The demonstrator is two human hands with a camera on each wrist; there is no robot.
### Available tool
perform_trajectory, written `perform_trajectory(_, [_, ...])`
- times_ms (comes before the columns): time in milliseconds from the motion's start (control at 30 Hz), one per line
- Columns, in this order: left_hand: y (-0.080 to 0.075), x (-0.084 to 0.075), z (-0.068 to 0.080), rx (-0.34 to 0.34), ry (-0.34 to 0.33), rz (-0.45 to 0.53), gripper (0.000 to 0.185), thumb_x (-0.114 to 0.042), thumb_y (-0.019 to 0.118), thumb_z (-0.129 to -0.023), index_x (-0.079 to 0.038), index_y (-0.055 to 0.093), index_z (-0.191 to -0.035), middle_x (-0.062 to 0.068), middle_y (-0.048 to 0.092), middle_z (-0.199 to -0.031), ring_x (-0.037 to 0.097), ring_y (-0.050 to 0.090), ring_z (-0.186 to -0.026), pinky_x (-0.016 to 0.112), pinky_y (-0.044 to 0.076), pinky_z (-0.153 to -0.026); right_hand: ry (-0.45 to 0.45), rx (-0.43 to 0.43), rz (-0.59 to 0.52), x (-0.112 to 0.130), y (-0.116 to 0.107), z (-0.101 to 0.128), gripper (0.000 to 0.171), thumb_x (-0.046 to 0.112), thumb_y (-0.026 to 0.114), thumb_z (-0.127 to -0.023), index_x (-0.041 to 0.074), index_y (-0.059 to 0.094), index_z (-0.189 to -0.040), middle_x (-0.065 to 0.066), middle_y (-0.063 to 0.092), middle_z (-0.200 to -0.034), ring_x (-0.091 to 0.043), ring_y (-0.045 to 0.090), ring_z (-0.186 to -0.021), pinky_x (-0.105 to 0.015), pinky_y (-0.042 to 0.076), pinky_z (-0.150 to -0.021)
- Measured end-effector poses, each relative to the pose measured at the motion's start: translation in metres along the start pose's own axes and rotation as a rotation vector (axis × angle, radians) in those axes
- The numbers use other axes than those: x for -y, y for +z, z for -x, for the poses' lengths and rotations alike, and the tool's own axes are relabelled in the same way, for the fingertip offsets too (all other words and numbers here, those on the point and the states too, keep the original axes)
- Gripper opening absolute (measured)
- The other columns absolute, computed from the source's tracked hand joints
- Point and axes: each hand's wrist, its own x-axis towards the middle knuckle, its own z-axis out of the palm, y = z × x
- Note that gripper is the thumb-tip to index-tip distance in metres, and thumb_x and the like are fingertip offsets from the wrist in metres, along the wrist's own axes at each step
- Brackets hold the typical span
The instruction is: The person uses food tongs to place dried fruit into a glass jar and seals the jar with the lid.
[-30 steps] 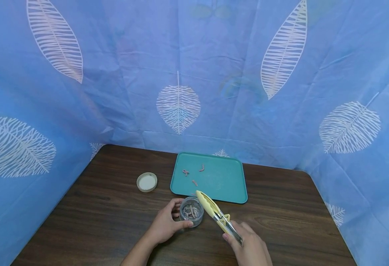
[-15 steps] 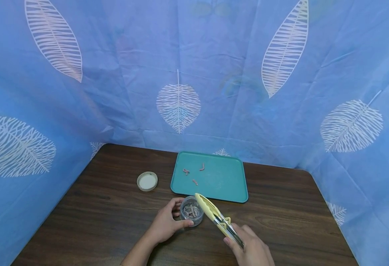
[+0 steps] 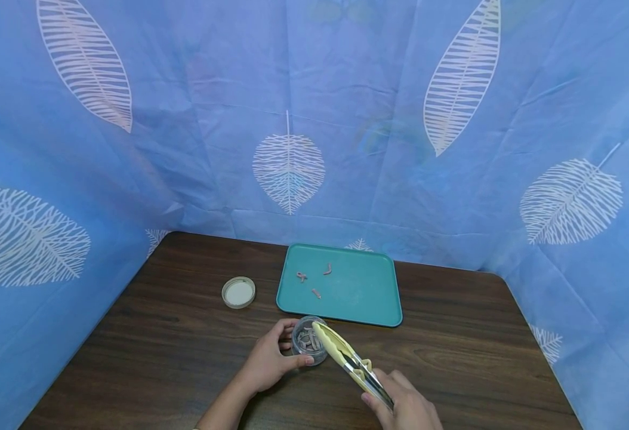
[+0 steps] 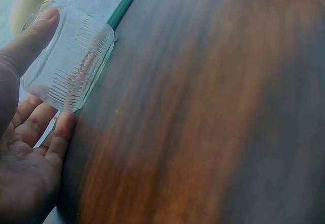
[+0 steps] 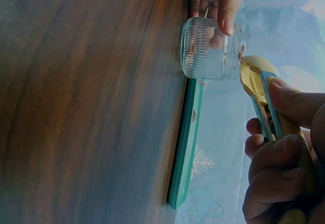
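Glass jar (image 3: 310, 341) on dark wood table (image 3: 159, 352), just in front of teal tray (image 3: 363, 295) — gripped by left hand (image 3: 269, 361), thumb and fingers curled round ribbed wall. Pinkish strips inside jar, three more strips (image 3: 314, 279) loose on tray. Yellow tongs (image 3: 347, 355) clenched in right hand (image 3: 408, 406), arms squeezed together, tips over jar mouth — whether touching contents, could not tell. Round lid (image 3: 238, 292) flat on table, left of tray, apart from jar.

Clear ribbed jar (image 3: 310, 341) upright, yellow tongs (image 3: 347, 353) above
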Motion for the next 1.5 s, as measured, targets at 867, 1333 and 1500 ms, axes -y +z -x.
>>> perform_trajectory(867, [0.0, -0.003, 0.003, -0.001, -0.028, 0.014, 0.079, -0.032, 0.097, -0.083, -0.01, 0.058, -0.148, 0.015, 0.066, -0.141, 0.028, 0.067, -0.122, 0.046, 0.058, -0.104, 0.125, 0.041, 0.015, 0.023, -0.013, -0.024, 0.091, 0.047, 0.095, -0.081, 0.006, 0.058, -0.153, -0.003, 0.061, -0.11, -0.013, 0.048, -0.074, -0.029, 0.044, -0.062])
perform_trajectory(1333, [-0.002, -0.002, 0.001, -0.001, -0.012, -0.006, 0.08, -0.038, 0.097, -0.083, -0.015, 0.058, -0.149, 0.01, 0.069, -0.139, 0.025, 0.067, -0.125, 0.041, 0.058, -0.104, 0.14, 0.025, -0.022, 0.024, -0.004, -0.054, 0.091, 0.048, 0.09, -0.087, 0.008, 0.053, -0.159, -0.007, 0.06, -0.111, -0.017, 0.046, -0.077, -0.029, 0.037, -0.061])
perform_trajectory(1500, [0.0, 0.0, 0.001, 0.006, -0.012, -0.002, 0.08, -0.04, 0.096, -0.083, -0.014, 0.058, -0.148, 0.01, 0.069, -0.139, 0.025, 0.067, -0.125, 0.04, 0.059, -0.104, 0.118, 0.029, -0.023, 0.027, -0.004, -0.063, 0.095, 0.053, 0.088, -0.088, 0.002, 0.051, -0.159, -0.01, 0.063, -0.121, -0.018, 0.053, -0.083, -0.032, 0.043, -0.064])
